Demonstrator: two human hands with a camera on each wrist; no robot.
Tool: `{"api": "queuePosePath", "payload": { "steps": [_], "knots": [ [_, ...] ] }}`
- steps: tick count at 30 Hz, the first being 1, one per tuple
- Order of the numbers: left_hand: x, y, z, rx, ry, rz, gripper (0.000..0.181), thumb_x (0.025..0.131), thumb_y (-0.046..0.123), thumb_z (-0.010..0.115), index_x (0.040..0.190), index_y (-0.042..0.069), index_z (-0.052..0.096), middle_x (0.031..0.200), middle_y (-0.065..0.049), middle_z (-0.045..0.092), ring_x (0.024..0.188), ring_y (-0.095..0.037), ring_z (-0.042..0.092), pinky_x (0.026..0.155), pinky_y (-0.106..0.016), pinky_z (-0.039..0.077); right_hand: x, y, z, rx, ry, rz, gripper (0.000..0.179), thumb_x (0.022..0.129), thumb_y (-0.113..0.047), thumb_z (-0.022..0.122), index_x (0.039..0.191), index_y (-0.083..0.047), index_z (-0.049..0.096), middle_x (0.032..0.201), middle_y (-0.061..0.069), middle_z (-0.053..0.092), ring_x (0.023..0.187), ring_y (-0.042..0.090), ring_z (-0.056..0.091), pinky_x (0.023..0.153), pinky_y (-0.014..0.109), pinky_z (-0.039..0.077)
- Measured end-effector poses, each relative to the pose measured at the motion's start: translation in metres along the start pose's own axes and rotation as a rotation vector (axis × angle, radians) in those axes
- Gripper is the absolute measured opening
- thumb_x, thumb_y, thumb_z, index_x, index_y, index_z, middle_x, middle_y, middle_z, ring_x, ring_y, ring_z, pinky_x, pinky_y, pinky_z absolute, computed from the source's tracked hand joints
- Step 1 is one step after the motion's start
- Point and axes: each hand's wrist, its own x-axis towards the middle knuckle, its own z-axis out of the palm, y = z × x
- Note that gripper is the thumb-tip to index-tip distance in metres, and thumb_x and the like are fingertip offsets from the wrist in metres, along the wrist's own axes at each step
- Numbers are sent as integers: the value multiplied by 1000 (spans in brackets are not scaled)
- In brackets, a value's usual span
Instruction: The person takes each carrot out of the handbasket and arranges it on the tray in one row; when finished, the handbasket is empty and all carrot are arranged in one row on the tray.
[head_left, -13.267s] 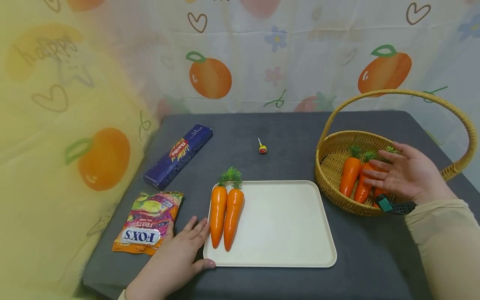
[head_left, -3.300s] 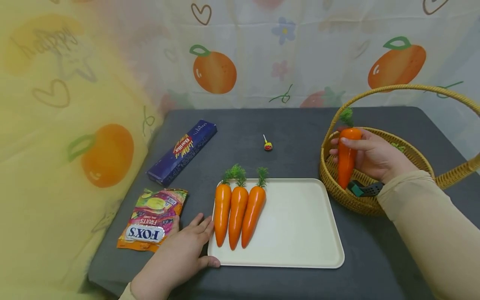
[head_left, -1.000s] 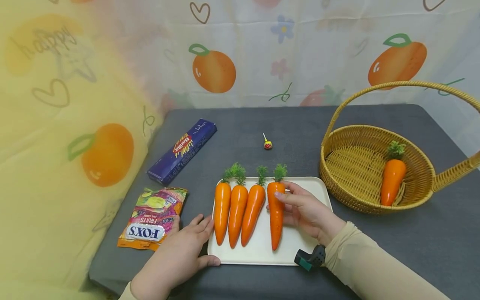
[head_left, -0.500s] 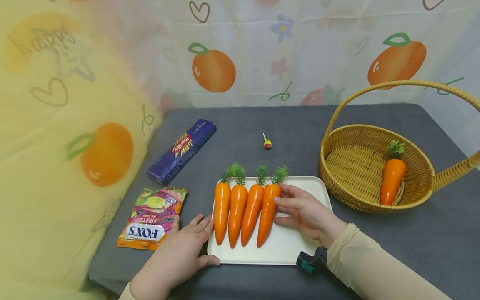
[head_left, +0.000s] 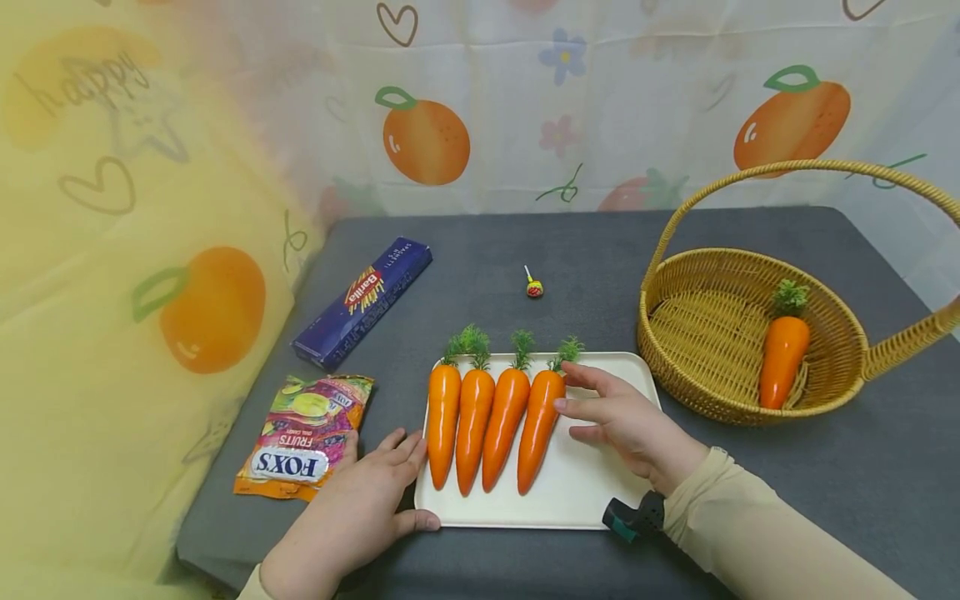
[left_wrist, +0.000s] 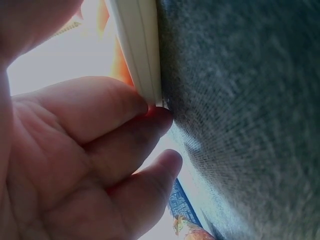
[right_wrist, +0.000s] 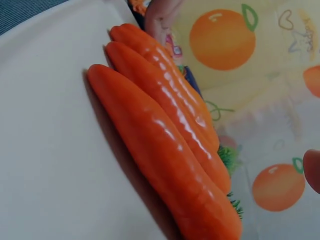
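Several orange carrots with green tops lie side by side on a cream tray (head_left: 600, 500) in the head view. My right hand (head_left: 630, 425) is beside the rightmost carrot (head_left: 540, 433), its fingers loose and close to the carrot's upper end. The right wrist view shows that carrot (right_wrist: 165, 155) on the tray, with a fingertip (right_wrist: 314, 170) apart from it at the right. My left hand (head_left: 360, 508) rests at the tray's left edge with fingers extended and the thumb at the near corner. In the left wrist view, its fingertips (left_wrist: 162, 117) touch the tray's edge (left_wrist: 137, 50).
A wicker basket (head_left: 682, 392) with a tall handle stands at the right and holds one carrot (head_left: 784, 358). A FOX'S candy bag (head_left: 303, 433) and a blue Barilla spaghetti box (head_left: 363, 300) lie at the left. A lollipop (head_left: 534, 287) lies behind the tray.
The right hand brought another carrot from the basket to the tray, laid it right of the others, let go and drew slightly right. The left hand stays at the tray's edge.
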Motion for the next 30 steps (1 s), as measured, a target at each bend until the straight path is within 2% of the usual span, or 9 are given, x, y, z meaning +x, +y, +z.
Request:
{"api": "queuePosePath", "payload": {
  "steps": [4,11,24,27,30],
  "knots": [
    [0,0,0,-1,-6,-4,104,82,67,88,162,9,57,168,-9,56,161,-39,44,123,-89,10,-3,-4,-5,-44,5,0,78,109,-15,66,175,-6,26,175,27,27,149,51,51,119,63,51],
    [1,1,0,1,-13,-8,104,82,68,88,162,9,57,167,-8,56,162,-38,43,123,-89,11,-12,-17,-15,-92,16,-40,73,110,-16,66,172,-3,30,172,26,34,145,48,55,118,57,53],
    [1,2,-3,8,-17,-5,105,81,69,87,161,9,58,167,-7,56,162,-38,44,123,-90,11,-17,-27,-35,-94,13,-112,69,114,-24,60,171,-3,29,171,26,40,142,39,60,118,54,54],
    [1,1,-3,8,-10,2,105,81,69,88,161,9,58,167,-7,57,161,-38,44,123,-90,11,-18,-29,-43,-99,9,-133,69,115,-26,58,172,-4,27,172,26,40,140,34,62,116,49,56],
    [1,1,-3,7,-6,5,104,80,68,88,161,8,59,167,-7,57,161,-39,44,123,-90,11,-20,-33,-53,-93,13,-154,66,117,-29,57,172,-5,29,166,21,48,135,26,65,110,39,59]
  ]
}}
